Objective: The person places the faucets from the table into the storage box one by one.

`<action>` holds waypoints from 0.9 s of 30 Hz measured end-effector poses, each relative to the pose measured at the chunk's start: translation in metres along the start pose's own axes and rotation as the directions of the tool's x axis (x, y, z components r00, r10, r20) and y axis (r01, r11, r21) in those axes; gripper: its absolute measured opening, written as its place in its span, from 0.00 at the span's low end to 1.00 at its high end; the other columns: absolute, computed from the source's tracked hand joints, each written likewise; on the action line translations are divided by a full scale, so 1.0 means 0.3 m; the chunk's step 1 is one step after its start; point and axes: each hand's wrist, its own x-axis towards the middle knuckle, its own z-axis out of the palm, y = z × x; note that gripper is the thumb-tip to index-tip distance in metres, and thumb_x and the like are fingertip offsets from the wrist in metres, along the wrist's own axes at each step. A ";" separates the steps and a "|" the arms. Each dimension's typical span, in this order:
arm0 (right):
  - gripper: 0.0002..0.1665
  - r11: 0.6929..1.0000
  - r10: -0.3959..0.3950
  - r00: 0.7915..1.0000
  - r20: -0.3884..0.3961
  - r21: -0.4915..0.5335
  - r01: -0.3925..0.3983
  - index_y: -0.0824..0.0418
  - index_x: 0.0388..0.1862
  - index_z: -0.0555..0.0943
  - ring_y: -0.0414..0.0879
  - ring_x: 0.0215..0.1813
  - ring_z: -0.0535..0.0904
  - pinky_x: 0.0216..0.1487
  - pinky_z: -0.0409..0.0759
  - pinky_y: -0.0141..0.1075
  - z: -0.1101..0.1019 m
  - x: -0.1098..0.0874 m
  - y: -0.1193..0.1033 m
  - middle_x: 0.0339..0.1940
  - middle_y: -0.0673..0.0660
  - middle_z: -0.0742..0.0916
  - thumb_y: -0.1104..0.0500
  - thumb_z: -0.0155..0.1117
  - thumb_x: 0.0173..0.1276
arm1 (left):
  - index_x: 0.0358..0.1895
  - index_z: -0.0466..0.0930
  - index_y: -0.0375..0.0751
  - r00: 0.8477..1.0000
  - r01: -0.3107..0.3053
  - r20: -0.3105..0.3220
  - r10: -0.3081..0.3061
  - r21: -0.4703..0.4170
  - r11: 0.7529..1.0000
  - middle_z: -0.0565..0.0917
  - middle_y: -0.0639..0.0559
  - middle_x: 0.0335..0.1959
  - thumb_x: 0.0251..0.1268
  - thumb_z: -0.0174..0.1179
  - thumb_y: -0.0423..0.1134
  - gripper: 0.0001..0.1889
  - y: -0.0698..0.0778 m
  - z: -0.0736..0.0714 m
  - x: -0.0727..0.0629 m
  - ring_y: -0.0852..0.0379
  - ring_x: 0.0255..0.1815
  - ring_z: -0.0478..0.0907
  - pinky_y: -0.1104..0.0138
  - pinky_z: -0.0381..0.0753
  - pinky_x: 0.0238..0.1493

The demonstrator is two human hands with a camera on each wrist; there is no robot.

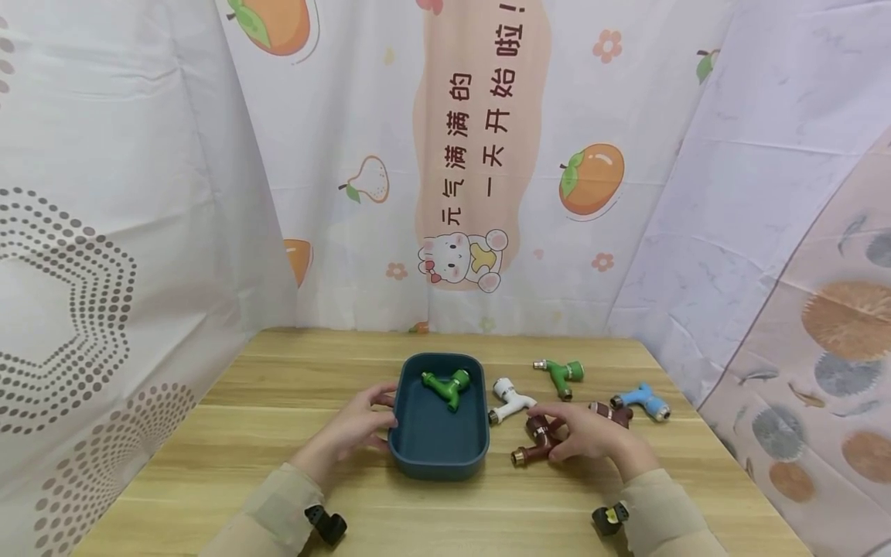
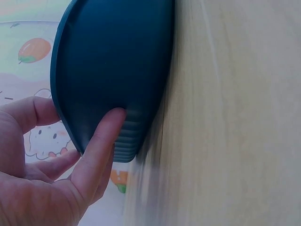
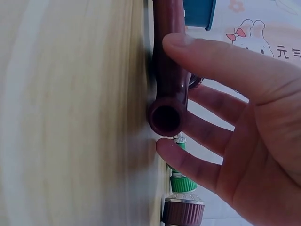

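Observation:
A dark teal rectangular bin (image 1: 438,469) stands mid-table with a green plastic tap (image 1: 455,384) lying inside. My left hand (image 1: 362,424) is at the bin's left side; in the left wrist view its thumb (image 2: 101,141) lies straight along the outer wall, the other fingers near the rim. To the right of the bin, my right hand (image 1: 581,432) holds a dark brown tap (image 1: 539,450) on the tabletop. The right wrist view has the thumb (image 3: 197,52) on one side of this tap's body and fingers (image 3: 211,132) on the other.
Just beyond the held tap lies a white tap (image 1: 513,402). Another green tap (image 1: 561,375) is farther back. A second brown tap (image 1: 616,414), partly behind my right hand, and a blue tap (image 1: 643,401) lie to the right. Printed curtains (image 1: 348,309) hang around the wooden table (image 1: 278,394).

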 end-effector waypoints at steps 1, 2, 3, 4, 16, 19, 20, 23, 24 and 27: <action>0.45 1.000 0.001 1.000 -0.001 -0.003 -0.001 0.60 0.74 0.71 0.55 0.58 0.79 0.55 0.77 0.56 0.000 0.000 -0.001 0.66 0.59 0.79 0.61 0.80 0.58 | 0.78 0.57 0.34 1.000 0.001 0.000 -0.001 0.000 1.000 0.66 0.27 0.66 0.66 0.57 0.25 0.36 0.001 0.000 0.000 0.40 0.48 0.80 0.48 0.87 0.35; 0.45 1.000 0.001 1.000 -0.003 -0.006 -0.001 0.60 0.74 0.71 0.56 0.58 0.79 0.56 0.77 0.56 0.000 0.000 -0.002 0.66 0.59 0.79 0.61 0.79 0.58 | 0.78 0.57 0.34 1.000 0.001 0.000 -0.001 0.000 1.000 0.66 0.27 0.66 0.66 0.57 0.25 0.36 0.002 -0.001 0.000 0.39 0.48 0.80 0.48 0.87 0.35; 0.45 1.000 0.000 1.000 -0.005 -0.008 0.000 0.60 0.74 0.71 0.56 0.58 0.78 0.56 0.77 0.56 0.000 -0.001 -0.004 0.67 0.60 0.79 0.62 0.80 0.58 | 0.78 0.57 0.34 1.000 0.001 0.000 -0.001 0.000 1.000 0.65 0.27 0.66 0.66 0.57 0.25 0.36 0.003 -0.001 0.000 0.39 0.48 0.80 0.48 0.87 0.35; 0.45 1.000 -0.001 1.000 -0.006 -0.009 0.001 0.60 0.74 0.71 0.56 0.58 0.78 0.56 0.77 0.56 0.000 -0.001 -0.005 0.67 0.61 0.79 0.62 0.80 0.57 | 0.78 0.57 0.34 1.000 0.001 0.000 -0.001 0.000 1.000 0.65 0.27 0.66 0.66 0.57 0.25 0.36 0.004 -0.001 -0.001 0.39 0.48 0.80 0.48 0.87 0.35; 0.46 0.999 -0.011 1.000 -0.009 -0.048 0.010 0.59 0.73 0.72 0.58 0.62 0.76 0.60 0.75 0.59 0.003 0.000 -0.012 0.68 0.60 0.78 0.65 0.80 0.55 | 0.78 0.57 0.34 1.000 0.004 0.002 -0.004 0.009 1.000 0.66 0.27 0.67 0.66 0.57 0.26 0.36 0.005 -0.002 0.000 0.40 0.48 0.80 0.48 0.87 0.35; 0.46 0.998 -0.010 1.000 -0.012 -0.059 0.010 0.60 0.73 0.72 0.59 0.63 0.75 0.61 0.74 0.60 0.003 0.001 -0.015 0.68 0.60 0.78 0.65 0.80 0.54 | 0.78 0.57 0.34 1.000 0.003 0.003 -0.003 0.008 1.000 0.66 0.27 0.67 0.66 0.57 0.25 0.37 0.004 -0.003 0.001 0.40 0.48 0.80 0.48 0.87 0.36; 0.46 0.998 -0.010 1.000 -0.012 -0.061 0.010 0.60 0.73 0.72 0.59 0.63 0.75 0.61 0.74 0.60 0.004 0.001 -0.016 0.68 0.61 0.78 0.65 0.80 0.54 | 0.78 0.57 0.34 1.000 0.002 0.003 -0.002 0.007 1.000 0.65 0.27 0.67 0.66 0.57 0.25 0.37 0.003 -0.003 0.002 0.40 0.48 0.80 0.48 0.87 0.36; 0.46 0.997 -0.009 1.000 -0.011 -0.073 0.008 0.60 0.73 0.72 0.58 0.63 0.76 0.61 0.74 0.59 0.005 0.001 -0.017 0.68 0.60 0.78 0.64 0.81 0.55 | 0.78 0.57 0.33 1.000 0.002 0.003 -0.002 0.003 1.000 0.65 0.27 0.67 0.65 0.57 0.25 0.37 0.002 -0.003 0.003 0.41 0.48 0.80 0.48 0.87 0.35; 0.46 0.997 -0.009 1.000 -0.011 -0.077 0.008 0.60 0.73 0.72 0.58 0.62 0.76 0.61 0.75 0.59 0.005 0.001 -0.017 0.67 0.59 0.79 0.64 0.81 0.55 | 0.78 0.57 0.33 1.000 0.003 0.003 -0.003 0.001 1.000 0.65 0.27 0.67 0.65 0.57 0.25 0.37 0.001 -0.003 0.004 0.41 0.48 0.80 0.48 0.87 0.35; 0.45 0.996 -0.013 1.000 -0.015 -0.089 0.011 0.60 0.72 0.73 0.57 0.62 0.76 0.60 0.75 0.58 0.006 0.002 -0.017 0.67 0.58 0.79 0.63 0.81 0.55 | 0.78 0.57 0.34 1.000 0.002 0.004 -0.002 -0.003 1.000 0.65 0.27 0.67 0.65 0.57 0.25 0.37 0.001 -0.003 0.003 0.41 0.48 0.80 0.48 0.87 0.35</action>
